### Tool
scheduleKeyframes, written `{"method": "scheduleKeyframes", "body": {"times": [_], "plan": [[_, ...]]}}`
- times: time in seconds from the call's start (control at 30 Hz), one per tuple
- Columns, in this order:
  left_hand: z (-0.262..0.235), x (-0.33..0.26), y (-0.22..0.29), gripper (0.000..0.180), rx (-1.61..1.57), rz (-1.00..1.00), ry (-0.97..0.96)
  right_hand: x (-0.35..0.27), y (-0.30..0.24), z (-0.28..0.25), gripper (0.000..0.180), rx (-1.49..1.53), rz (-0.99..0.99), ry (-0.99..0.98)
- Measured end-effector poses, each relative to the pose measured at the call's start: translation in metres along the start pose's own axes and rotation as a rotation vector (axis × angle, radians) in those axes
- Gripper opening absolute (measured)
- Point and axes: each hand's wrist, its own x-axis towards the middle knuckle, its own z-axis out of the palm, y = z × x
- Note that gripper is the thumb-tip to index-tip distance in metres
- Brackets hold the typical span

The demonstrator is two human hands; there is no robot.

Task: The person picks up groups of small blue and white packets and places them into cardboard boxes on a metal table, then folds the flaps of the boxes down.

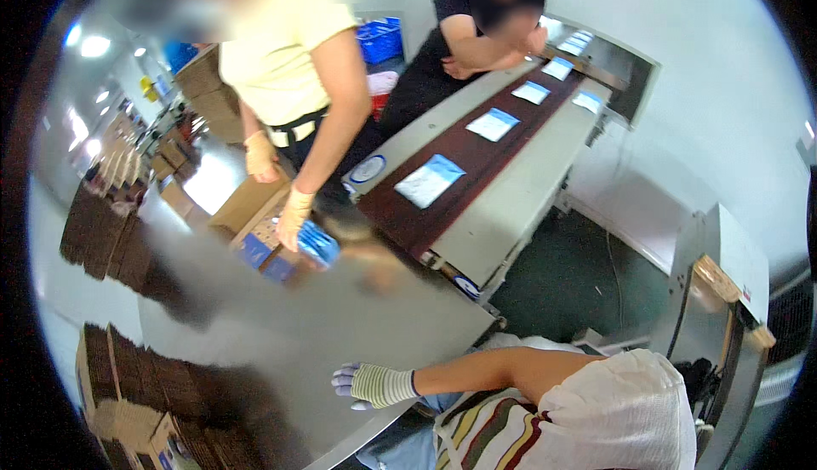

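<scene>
My right hand [374, 385] wears a striped knit glove with pale fingertips. It lies flat at the near edge of the grey table [340, 325], fingers stretched out to the left, and holds nothing. My bare forearm runs back to my white sleeve at the lower right. My left hand is out of view. Across the table a person in a yellow shirt, wearing tan gloves, holds a blue packet [318, 244] over an open cardboard box [255, 214].
A dark conveyor belt [477, 172] carries several white and blue packets toward the table. A person in black leans on its far side. Stacks of brown cardboard [111, 240] stand at the left and lower left. A metal machine [723, 300] stands at the right.
</scene>
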Motion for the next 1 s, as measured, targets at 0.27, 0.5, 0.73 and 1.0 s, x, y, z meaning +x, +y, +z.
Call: {"method": "scheduleKeyframes", "body": {"times": [0.27, 0.5, 0.73, 1.0], "plan": [[-0.165, 0.021, 0.200, 0.049, -0.197, -0.113, -0.227, -0.015, 0.002, -0.013, 0.048, -0.024, 0.045, 0.037], [-0.204, 0.028, 0.246, 0.049, 0.038, -0.319, -0.298, -0.012, 0.009, 0.006, 0.049, -0.044, 0.072, 0.006], [-0.088, 0.059, 0.127, 0.055, 0.218, -0.354, -0.347, -0.012, 0.009, 0.012, 0.046, -0.117, -0.007, 0.170], [-0.084, 0.072, 0.123, 0.059, 0.209, -0.303, -0.258, -0.017, 0.011, 0.010, 0.044, -0.124, -0.011, 0.227]]}}
